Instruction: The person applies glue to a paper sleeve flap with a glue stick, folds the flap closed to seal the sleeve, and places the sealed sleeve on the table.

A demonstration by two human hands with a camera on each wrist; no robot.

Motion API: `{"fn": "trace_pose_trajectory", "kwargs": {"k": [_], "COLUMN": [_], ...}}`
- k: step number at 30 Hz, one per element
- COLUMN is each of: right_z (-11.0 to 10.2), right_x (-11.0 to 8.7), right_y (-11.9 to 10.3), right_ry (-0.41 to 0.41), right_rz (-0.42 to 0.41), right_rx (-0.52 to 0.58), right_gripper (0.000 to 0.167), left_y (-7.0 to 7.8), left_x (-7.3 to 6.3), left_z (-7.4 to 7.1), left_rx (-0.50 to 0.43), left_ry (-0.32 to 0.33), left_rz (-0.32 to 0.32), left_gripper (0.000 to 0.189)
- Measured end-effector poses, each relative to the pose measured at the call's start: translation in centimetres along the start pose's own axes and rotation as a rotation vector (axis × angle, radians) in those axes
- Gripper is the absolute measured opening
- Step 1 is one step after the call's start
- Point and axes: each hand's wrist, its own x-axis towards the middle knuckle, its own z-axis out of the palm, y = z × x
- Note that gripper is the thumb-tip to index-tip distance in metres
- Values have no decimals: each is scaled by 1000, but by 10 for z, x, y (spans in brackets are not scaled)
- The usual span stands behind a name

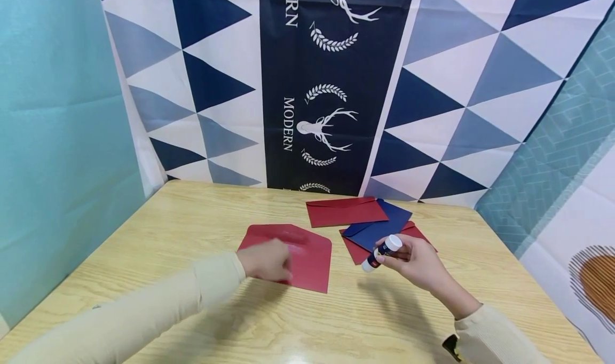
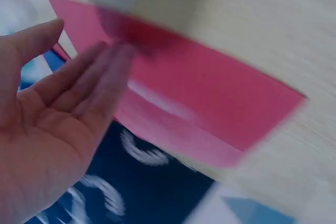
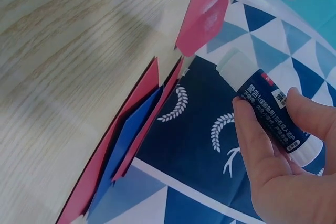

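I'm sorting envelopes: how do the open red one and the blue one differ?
The open envelope is red, flap spread; the blue envelope has its flap folded. The open envelope lies by the left hand; the blue envelope between two red envelopes. Each is one plain colour.

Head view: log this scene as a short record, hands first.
Left hand: over the open red envelope, blurred; contact unclear
Right hand: holds a tilted glue stick
Flap: raised on the open red envelope, pointing away from the person
Overlapping group: blue envelope, on a lower red envelope, partly under an upper red envelope
Surface: wood-grain table
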Motion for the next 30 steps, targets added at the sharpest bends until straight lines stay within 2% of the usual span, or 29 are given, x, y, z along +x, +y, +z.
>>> {"fn": "trace_pose_trajectory", "kwargs": {"k": [3,6,9,12,14,19,23,30], "right_z": [0,1,2,2,2,2,1,-1], "right_x": [-1,-2,-2,-3,-2,-2,-2,-1], "right_y": [1,3,4,5,5,2,2,2], "right_ry": [4,0,-8,-10,-7,-2,1,5], "right_rz": [11,31,46,47,42,25,20,8], "right_rx": [0,8,18,18,15,10,5,6], "right_gripper": [30,31,32,32,31,31,31,31], "left_y": [-31,-63,-87,-101,-106,-112,-112,-109], "left_x": [12,19,23,26,28,29,28,28], "left_z": [-13,-23,-26,-25,-24,-21,-17,-13], "left_rx": [22,90,95,64,50,51,26,-36], "left_ry": [82,147,130,97,89,93,78,63], "left_rz": [-70,-143,-193,-196,-192,-185,-200,-177], "left_gripper": [10,6,13,24,26,13,10,11]}}
